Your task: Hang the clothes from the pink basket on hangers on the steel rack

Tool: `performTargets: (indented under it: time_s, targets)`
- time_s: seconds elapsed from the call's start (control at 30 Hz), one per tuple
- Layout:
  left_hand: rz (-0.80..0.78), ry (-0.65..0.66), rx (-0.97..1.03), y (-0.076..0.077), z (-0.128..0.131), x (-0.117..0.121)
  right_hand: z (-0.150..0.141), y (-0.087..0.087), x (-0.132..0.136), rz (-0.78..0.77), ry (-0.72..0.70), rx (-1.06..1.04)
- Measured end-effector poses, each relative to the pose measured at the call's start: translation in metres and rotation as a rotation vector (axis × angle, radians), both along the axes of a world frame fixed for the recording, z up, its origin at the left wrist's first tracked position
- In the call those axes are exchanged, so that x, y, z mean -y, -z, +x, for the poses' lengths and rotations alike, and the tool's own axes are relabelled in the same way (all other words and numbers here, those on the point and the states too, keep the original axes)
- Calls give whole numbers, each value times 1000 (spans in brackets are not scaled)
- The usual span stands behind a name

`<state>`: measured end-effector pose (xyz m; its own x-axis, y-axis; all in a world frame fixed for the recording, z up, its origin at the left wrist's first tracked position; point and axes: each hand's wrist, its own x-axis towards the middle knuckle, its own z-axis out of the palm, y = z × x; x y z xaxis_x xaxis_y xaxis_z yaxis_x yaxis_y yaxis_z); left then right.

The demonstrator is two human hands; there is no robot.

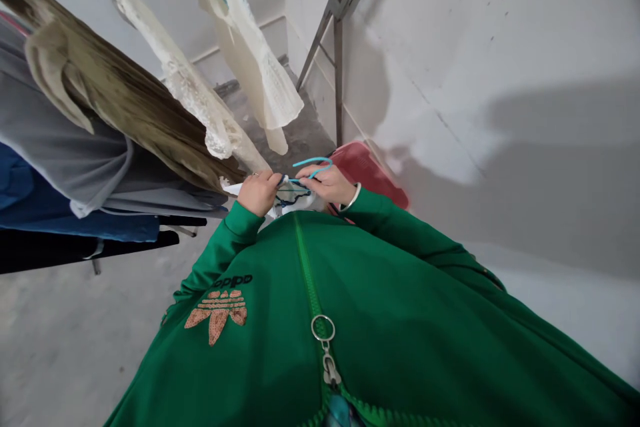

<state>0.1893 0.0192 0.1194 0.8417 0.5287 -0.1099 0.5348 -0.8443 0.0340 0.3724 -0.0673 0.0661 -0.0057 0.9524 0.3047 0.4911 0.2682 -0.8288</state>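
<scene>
Clothes [100,113] hanging on the left, red basket [367,173] just past the hands. Thin teal hanger [313,163] with bunched white cloth [295,199] sits right in front of the chest, left hand [259,192] and right hand [327,185] both closed around it.

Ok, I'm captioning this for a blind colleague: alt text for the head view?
The left hand and right hand, in green sleeves, hold a teal hanger and white cloth. Hanging clothes are to the left, and a red basket sits ahead by a wall.
</scene>
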Motion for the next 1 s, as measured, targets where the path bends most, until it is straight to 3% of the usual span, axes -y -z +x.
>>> performTargets:
  time_s: [0.2, 0.23, 0.3, 0.37, 0.43, 0.53, 0.6, 0.8, 0.87, 1.0]
  targets:
    - [53, -149, 197, -5, -15, -11, 10, -24, 6, 330, 427, 44]
    - [65, -163, 232, -7, -18, -13, 7, -22, 10, 347, 391, 83]
    - [76, -167, 293, -12, -22, -15, -1, -12, 16, 304, 139, 196]
    - [76, -154, 335, -18, -24, -14, -13, 7, 15, 217, -154, 317]
    - [71, -126, 348, -25, -26, -11, -24, 28, 6, 125, -289, 410]
    - [66, -68, 357, -37, -29, -4, -34, 53, -15, -49, -303, 524]
    - [64, -44, 370, -45, -32, 2, -34, 60, -26, -140, -281, 621]
    - [42, -61, 410, -59, -44, 8, -23, 55, -31, -347, -266, 814]
    - [25, -79, 422, -60, -47, 7, -23, 52, -29, -344, -281, 776]
    - [-17, -94, 437, -59, -50, 7, -32, 49, -31, -172, -392, 625]
